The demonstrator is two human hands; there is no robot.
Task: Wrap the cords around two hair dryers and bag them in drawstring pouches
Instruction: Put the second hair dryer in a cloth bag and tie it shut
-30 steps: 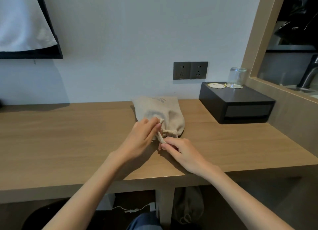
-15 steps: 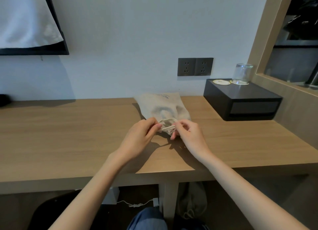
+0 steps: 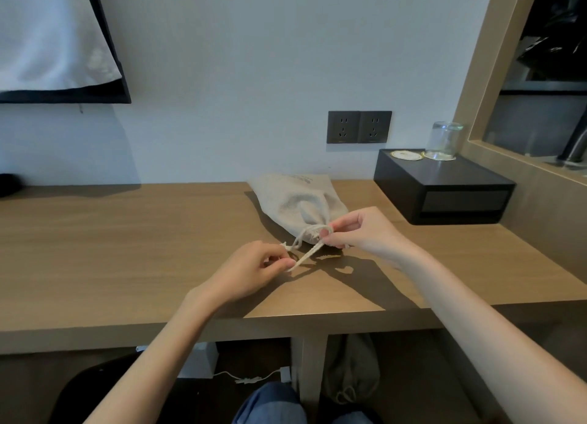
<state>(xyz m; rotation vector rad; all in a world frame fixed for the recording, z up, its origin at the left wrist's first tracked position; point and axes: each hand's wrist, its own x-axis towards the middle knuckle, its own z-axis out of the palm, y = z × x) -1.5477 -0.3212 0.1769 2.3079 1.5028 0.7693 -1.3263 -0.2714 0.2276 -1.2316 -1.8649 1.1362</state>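
Note:
A beige drawstring pouch [image 3: 297,201] lies bulging on the wooden desk [image 3: 127,249], its gathered mouth pointing toward me. Its pale drawstring [image 3: 306,253] runs out from the mouth between my hands. My left hand [image 3: 251,272] pinches one end of the cord just in front of the pouch. My right hand [image 3: 362,233] pinches the cord right at the cinched mouth. No hair dryer shows; whatever fills the pouch is hidden. A second pouch [image 3: 351,368] sits in shadow under the desk.
A black box [image 3: 444,190] stands at the back right with a glass [image 3: 443,141] and a coaster [image 3: 406,154] on top. Twin wall sockets [image 3: 359,127] are behind the pouch. A white cable and adapter [image 3: 254,377] lie on the floor below.
My left hand has drawn back toward me with the cord, pulling it out from the mouth. My right hand moved up to the mouth of the pouch and stays there, pinching the cord.

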